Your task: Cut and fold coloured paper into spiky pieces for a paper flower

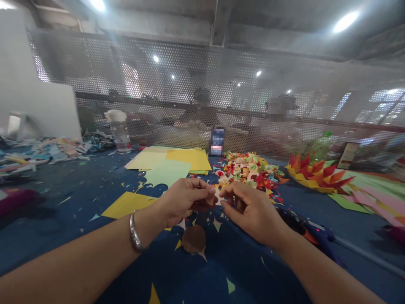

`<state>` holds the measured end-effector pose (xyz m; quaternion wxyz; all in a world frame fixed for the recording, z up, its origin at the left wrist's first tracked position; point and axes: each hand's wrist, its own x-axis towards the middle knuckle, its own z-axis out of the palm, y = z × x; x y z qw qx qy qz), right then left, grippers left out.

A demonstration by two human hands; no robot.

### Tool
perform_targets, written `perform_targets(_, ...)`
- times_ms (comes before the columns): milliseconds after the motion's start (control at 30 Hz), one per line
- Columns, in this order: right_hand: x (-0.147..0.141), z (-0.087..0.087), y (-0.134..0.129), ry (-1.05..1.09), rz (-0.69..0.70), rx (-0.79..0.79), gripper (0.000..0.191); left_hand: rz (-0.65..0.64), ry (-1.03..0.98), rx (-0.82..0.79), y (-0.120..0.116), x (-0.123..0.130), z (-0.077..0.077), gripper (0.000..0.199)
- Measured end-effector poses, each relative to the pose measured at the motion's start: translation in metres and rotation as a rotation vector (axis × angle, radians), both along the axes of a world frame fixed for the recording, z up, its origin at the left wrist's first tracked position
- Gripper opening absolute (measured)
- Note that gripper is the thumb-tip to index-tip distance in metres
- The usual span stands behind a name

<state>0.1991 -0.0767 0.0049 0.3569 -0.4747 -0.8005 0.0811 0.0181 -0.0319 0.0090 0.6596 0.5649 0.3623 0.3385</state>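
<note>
My left hand (186,198), with a silver bangle at the wrist, pinches a small pale pink paper piece (210,199) between thumb and fingers. Just to its right is my right hand (251,207), fingers curled, its thumb and index tips apart beside the paper; nothing shows between them. Below the hands lies a round brown disc (194,239) among paper scraps. Behind them is a heap of small folded paper pieces (249,169) in red, yellow, white and pink. A blue glue gun (319,234) with a red light lies by my right forearm, partly hidden.
Yellow and pale green paper sheets (171,162) lie ahead to the left. A flower of red, orange and yellow paper points (319,175) stands at right, near a green-capped bottle (322,147). A phone (217,141) leans against the perforated screen (177,80). A cup (119,131) stands left.
</note>
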Motion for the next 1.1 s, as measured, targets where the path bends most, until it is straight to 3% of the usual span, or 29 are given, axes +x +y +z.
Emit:
perform_targets(200, -0.003, -0.001, 0.001, -0.105, 0.042, 0.084, 0.011, 0.037, -0.054, -0.078, -0.001, 0.002, -0.002, 0.019)
perform_targets(400, -0.003, -0.002, -0.001, -0.055, 0.039, 0.114, 0.005, 0.026, -0.114, -0.127, -0.007, 0.007, -0.003, 0.022)
perform_targets(667, -0.005, -0.004, 0.005, 0.216, 0.021, -0.079, 0.005, 0.034, -0.220, 0.007, -0.013, 0.011, -0.005, 0.015)
perform_targets(1100, -0.005, -0.004, 0.005, 0.265, 0.003, -0.108, 0.007, 0.076, -0.121, 0.141, -0.008, 0.014, -0.012, 0.020)
